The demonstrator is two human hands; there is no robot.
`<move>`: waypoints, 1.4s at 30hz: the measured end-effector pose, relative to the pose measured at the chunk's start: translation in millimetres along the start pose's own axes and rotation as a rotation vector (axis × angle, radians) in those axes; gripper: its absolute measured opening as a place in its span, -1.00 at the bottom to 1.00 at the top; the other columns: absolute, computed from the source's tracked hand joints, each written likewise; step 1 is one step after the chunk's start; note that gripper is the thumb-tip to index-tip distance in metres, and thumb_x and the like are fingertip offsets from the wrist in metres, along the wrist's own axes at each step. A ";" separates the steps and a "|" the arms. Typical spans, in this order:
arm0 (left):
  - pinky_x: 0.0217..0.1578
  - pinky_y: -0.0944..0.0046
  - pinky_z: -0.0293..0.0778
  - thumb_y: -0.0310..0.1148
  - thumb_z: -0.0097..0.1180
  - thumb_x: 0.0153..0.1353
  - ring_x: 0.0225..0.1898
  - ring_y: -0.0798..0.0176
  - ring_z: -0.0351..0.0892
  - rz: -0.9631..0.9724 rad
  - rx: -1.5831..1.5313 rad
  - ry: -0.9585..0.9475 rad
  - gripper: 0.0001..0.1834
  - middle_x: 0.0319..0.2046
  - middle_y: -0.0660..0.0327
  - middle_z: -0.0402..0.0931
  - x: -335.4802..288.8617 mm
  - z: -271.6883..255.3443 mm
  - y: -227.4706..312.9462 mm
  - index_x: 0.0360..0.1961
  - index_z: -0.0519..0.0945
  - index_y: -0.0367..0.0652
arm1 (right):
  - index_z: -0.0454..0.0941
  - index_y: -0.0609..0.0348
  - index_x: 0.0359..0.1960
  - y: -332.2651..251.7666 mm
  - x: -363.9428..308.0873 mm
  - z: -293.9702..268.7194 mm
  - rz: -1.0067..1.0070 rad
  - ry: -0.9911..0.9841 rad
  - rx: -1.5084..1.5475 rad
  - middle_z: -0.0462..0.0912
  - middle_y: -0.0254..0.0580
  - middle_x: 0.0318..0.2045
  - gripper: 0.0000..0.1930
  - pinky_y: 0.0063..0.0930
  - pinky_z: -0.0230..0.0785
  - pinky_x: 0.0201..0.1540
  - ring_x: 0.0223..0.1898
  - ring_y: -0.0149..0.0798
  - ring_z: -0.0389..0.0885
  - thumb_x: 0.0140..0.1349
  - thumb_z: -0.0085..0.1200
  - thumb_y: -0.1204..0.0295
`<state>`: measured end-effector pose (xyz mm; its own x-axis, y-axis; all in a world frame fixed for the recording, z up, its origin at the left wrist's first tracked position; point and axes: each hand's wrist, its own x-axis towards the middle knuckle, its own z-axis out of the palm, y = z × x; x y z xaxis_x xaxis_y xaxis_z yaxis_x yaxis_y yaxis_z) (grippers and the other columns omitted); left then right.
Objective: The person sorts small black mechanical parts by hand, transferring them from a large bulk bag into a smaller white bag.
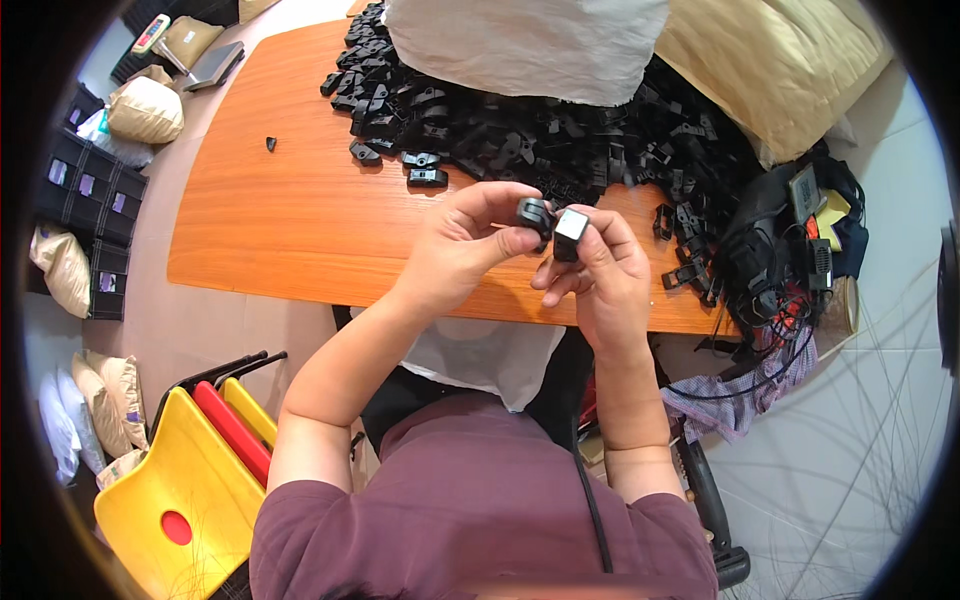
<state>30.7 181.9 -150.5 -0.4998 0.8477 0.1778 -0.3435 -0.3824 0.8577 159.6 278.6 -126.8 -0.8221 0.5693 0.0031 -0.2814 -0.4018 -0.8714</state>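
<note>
Small black part (534,213) held up over the near side of the table (270,220), pinched in the left hand (458,245). From my remote post I note the pose: left forearm slanting up and inward, elbow bent, index finger arched over the top of the piece, thumb pressed along its lower side.

Right hand (614,280) closed on a black block (570,235) with a pale, bright top face. Forearm nearly upright; thumb laid against the block's side, lower fingers curled loosely beneath. Both hands nearly level, fingertips close together. I cannot tell whether the two pieces touch.

Beyond the hands I see a broad heap of black parts (560,145) spread over the far side, a white sack (530,45) resting at its back and a tan sack (775,70) right of that. One loose black piece (271,144) lies well apart, to the left.
</note>
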 end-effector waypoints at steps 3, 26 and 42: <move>-0.16 0.39 0.46 -0.59 0.13 0.07 -0.22 0.40 0.50 0.015 -0.024 -0.082 -0.68 -0.25 0.20 0.53 0.8 -0.2 0.7 -0.10 0.48 -0.30 | 0.42 0.29 -0.18 9.3 -0.3 -3.3 -0.058 0.013 -0.078 0.48 -0.12 -0.24 -0.79 -0.62 0.47 -0.58 -0.50 -0.32 0.58 0.28 -0.10 0.40; -0.13 0.20 0.39 -0.28 0.24 -0.06 -0.13 0.00 0.42 0.400 1.295 -0.217 -0.51 -0.12 0.06 0.42 -14.4 -31.3 18.7 -0.05 0.47 -0.16 | 0.52 0.29 -0.25 34.1 -59.1 -16.2 -0.405 -0.043 -1.146 0.52 -0.13 -0.48 -0.69 -0.51 0.40 -0.46 -0.52 -0.27 0.54 -0.07 0.24 0.50; -0.34 0.23 0.44 -0.46 0.21 -0.07 -0.35 0.13 0.49 0.183 1.295 0.024 -0.70 -0.39 0.13 0.43 4.5 -47.3 12.8 -0.24 0.51 -0.17 | 0.38 0.17 -0.07 -30.2 38.4 -110.9 -0.242 0.560 -1.811 0.51 0.02 -0.23 -0.58 -0.16 0.38 -0.22 -0.29 -0.01 0.54 0.02 0.11 0.31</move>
<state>-13.6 163.4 -161.5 -0.4756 0.8097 0.3438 0.7334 0.1492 0.6633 191.4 392.1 -154.7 -0.5150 0.7720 0.3724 0.7348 0.6214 -0.2719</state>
